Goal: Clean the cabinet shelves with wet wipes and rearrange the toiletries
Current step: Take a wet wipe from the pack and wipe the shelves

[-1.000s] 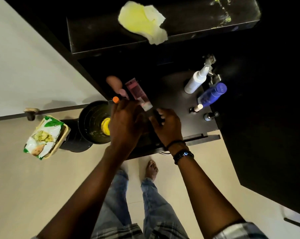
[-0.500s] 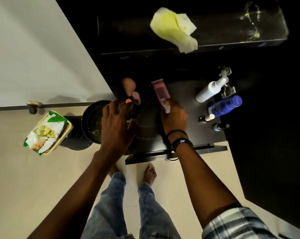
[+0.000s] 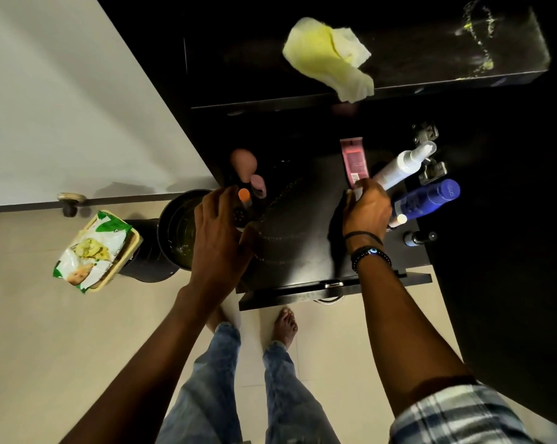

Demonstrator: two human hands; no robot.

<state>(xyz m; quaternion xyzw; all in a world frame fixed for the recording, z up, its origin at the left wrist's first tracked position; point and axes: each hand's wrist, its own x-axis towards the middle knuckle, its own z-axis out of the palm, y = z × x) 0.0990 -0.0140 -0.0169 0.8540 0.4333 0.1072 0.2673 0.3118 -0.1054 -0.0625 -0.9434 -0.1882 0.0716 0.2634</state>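
Observation:
My right hand grips the white cap end of a pink tube, held upright on the black lower shelf beside a white spray bottle and a blue bottle. At the shelf's left end my left hand closes around a dark orange-topped bottle, next to pink-capped containers. A crumpled yellow wet wipe lies on the upper shelf, hanging over its front edge.
A black bin stands on the floor left of the cabinet, with a green-and-white wipes pack in a basket beside it. Two small bottles sit at the shelf's right front. My bare feet are below the shelf edge.
My right hand carried the pink tube from the shelf's middle to the right, beside the white spray bottle. My left hand stayed at the orange-topped bottle on the left.

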